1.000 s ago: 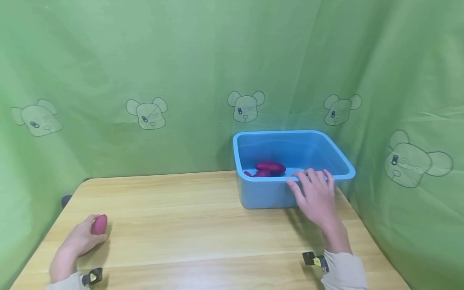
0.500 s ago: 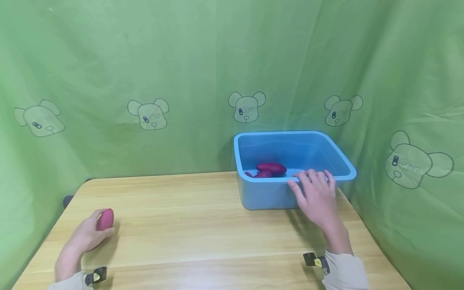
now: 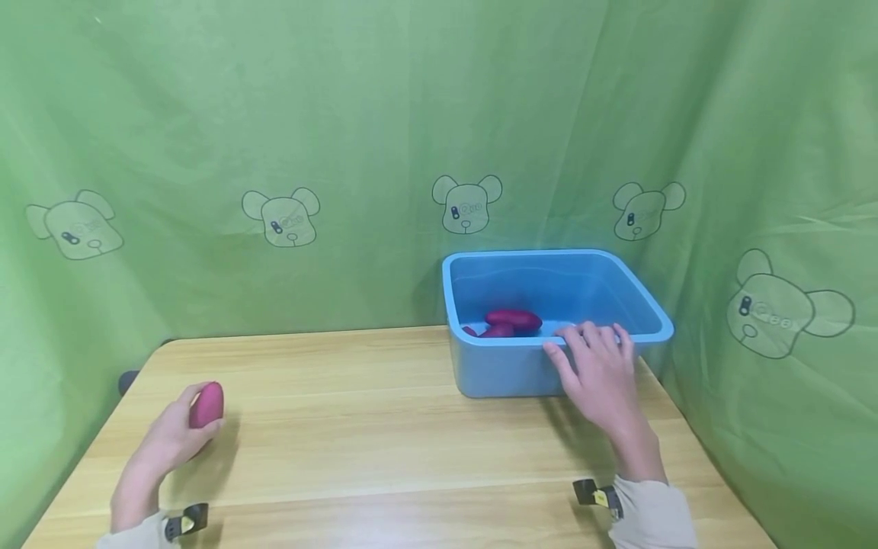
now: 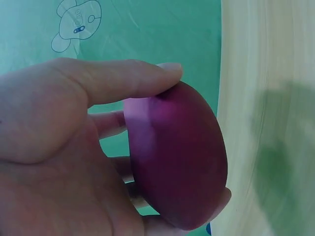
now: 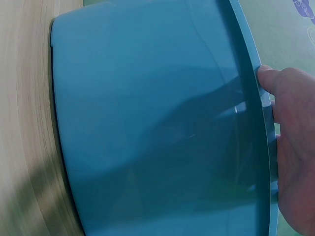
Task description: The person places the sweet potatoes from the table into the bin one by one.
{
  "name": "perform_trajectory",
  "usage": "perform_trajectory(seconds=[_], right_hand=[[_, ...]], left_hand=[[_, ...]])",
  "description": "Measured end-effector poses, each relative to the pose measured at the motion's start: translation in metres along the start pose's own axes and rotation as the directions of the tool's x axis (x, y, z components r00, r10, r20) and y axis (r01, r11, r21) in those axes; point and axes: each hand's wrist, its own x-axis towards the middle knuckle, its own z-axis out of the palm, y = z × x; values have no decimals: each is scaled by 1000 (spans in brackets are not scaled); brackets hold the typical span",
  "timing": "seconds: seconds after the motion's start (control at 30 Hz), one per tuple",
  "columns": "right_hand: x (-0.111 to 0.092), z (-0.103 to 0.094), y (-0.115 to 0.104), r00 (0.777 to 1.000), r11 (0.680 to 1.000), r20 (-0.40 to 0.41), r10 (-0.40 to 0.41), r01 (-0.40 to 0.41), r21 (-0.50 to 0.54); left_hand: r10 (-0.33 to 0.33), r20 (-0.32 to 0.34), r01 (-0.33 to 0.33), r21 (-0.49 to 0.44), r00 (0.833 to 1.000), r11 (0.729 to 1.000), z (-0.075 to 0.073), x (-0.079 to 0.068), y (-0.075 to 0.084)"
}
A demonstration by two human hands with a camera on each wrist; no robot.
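My left hand (image 3: 168, 438) holds a purple-red sweet potato (image 3: 207, 406) at the left of the table, its shadow falling on the wood beside it. In the left wrist view the thumb presses one end of the smooth sweet potato (image 4: 179, 152) and the fingers wrap behind and under it. At the right, my right hand (image 3: 604, 377) grips the near rim of a blue plastic bin (image 3: 504, 370), fingers hooked over the inside. The right wrist view has the thumb on the outer edge of that rim. More purple-red sweet potatoes (image 3: 514, 319) lie inside the bin, partly hidden by its front wall.
A light wood table (image 3: 357, 427) carries the bin at its back right corner. Green curtains (image 3: 357, 152) printed with bear heads enclose the back and sides. Each wrist wears a strapped camera, such as the right wrist camera (image 3: 597, 494).
My left hand has moved a little right and away from me with the sweet potato, rising off the table. The right hand stays on the bin's rim.
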Motion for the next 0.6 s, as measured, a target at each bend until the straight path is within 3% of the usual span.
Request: perform_trajectory(seconds=[0.6], right_hand=[[0,4,3,1000,1000,-9,-3,3,5]], left_hand=[[10,-77,-13,-36,997,999,1,1,14]])
